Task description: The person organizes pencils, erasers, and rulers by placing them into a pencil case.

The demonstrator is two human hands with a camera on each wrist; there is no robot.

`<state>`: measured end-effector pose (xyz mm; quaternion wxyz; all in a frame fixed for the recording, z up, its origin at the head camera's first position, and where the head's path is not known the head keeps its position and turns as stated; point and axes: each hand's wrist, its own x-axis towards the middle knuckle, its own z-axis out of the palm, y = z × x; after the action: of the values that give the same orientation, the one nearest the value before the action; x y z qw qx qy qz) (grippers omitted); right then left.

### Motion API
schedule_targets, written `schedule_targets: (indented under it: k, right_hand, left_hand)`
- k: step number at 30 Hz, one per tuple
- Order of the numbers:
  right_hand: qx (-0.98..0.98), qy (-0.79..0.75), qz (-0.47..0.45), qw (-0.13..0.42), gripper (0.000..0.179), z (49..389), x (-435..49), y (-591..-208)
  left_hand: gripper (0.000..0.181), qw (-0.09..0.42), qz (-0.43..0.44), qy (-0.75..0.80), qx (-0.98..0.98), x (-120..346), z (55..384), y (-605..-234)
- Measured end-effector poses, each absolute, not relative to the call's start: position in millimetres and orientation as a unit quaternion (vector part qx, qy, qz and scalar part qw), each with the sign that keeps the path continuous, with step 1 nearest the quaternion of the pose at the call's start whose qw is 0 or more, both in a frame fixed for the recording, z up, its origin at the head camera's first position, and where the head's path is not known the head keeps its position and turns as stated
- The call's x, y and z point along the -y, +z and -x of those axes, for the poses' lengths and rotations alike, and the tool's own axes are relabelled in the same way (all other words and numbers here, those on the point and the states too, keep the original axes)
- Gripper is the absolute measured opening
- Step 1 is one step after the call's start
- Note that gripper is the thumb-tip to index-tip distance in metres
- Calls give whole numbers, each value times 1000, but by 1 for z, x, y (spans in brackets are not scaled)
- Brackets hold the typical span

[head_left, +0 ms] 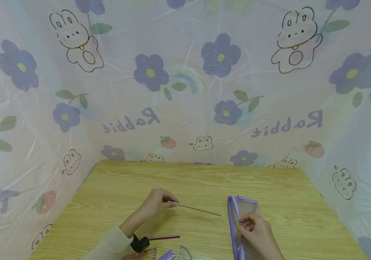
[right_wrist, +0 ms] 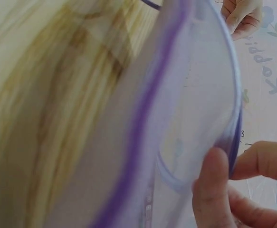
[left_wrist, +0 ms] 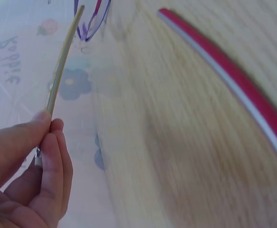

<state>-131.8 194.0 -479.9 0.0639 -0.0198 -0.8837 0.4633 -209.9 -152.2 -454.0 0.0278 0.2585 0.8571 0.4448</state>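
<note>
My left hand (head_left: 157, 203) pinches a thin gold pencil (head_left: 199, 209) near one end, between thumb and fingers. In the left wrist view a metal band and pale eraser tip show at the pencil's lower end. The pencil's far end points right, a short way from a clear pencil pouch (head_left: 232, 225) with purple trim. My right hand (head_left: 258, 231) pinches the pouch's purple-edged rim (right_wrist: 234, 71), and the mouth stands parted in the right wrist view. Fingers hide part of the rim.
A red pencil (head_left: 165, 237) lies on the wooden table (head_left: 201, 180) below the left hand. Near the front edge are a clear set square (head_left: 146, 254), a small purple block (head_left: 167, 255) and a clear protractor (head_left: 184, 252). A printed curtain (head_left: 185, 101) surrounds the table.
</note>
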Motion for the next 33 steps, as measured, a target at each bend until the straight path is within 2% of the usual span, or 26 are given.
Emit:
schedule_targets:
  k: [13,33]
  right_hand:
    - [883,465,25,54,15,130,-194,-479]
    - [884,463,24,56,16,130,-194,-478]
  left_hand:
    - [5,18,-225,456,-861,133,201,-462]
    - [4,30,-201,480,-853,104,193,-462]
